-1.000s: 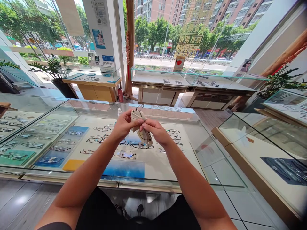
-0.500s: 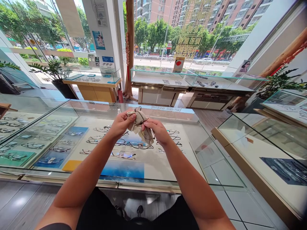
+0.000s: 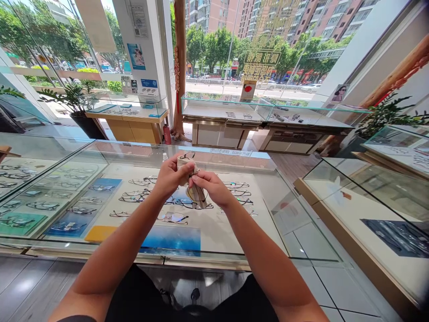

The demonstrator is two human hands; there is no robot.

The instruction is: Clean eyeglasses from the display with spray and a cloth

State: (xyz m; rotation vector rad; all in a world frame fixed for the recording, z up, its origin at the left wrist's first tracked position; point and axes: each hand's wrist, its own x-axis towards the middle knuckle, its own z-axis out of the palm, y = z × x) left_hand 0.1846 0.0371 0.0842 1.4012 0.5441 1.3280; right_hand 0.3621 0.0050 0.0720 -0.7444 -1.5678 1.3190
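Note:
Above the glass display case, my left hand (image 3: 172, 176) is closed on a beige cloth (image 3: 183, 165) wrapped partly around a pair of thin dark-framed glasses (image 3: 197, 195). The fingers of my right hand (image 3: 211, 185) pinch the glasses close to my left thumb. One lens rim hangs below my fingers with cloth behind it, and a dark curved end of the frame sticks up above my left hand. My grip hides the middle of the frame.
The glass display case (image 3: 234, 257) spans the front, with several rows of glasses inside. A small white bottle (image 3: 165, 156) stands beyond my left hand. Another glass case (image 3: 335, 223) is on the right. More showcases and potted plants line the windows.
Both hands have drawn closer together, the right one shifting left. The cloth is more bunched up, and the hanging lens rim has swung left and turned more toward the camera.

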